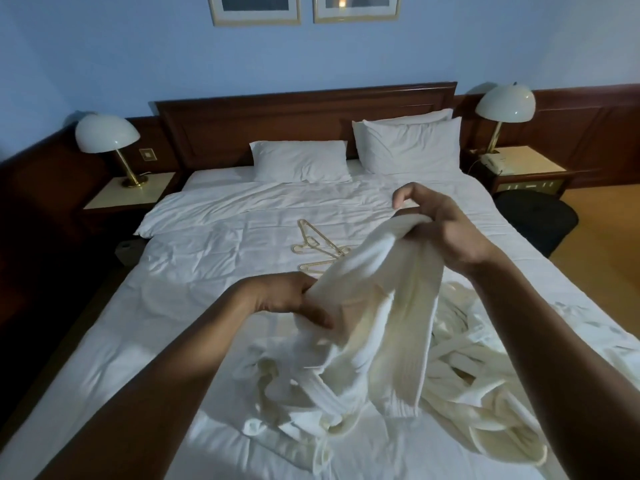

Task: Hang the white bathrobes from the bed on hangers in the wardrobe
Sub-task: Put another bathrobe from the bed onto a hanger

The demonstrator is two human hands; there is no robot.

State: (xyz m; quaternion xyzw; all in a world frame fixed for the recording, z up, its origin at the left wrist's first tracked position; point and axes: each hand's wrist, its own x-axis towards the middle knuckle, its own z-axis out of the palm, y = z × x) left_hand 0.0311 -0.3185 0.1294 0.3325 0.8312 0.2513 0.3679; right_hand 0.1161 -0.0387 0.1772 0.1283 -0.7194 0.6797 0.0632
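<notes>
A white bathrobe [374, 306] is lifted off the bed [207, 271], its lower folds still trailing on the sheet. My left hand [287, 299] grips one bunched edge of it low at the centre. My right hand [440, 230] holds another bunched part higher up, to the right, with the forefinger raised. More white robe fabric [485, 341] lies heaped on the bed at the right. Several gold hangers [318, 247] lie on the sheet beyond the robe, partly hidden by it. No wardrobe is in view.
Pillows [301, 161] lean on the dark wooden headboard [304, 116]. Bedside tables with dome lamps [107, 133] stand on both sides; the right one carries a telephone [493, 162]. A dark bag [536, 216] sits on the wooden floor by the bed's right side.
</notes>
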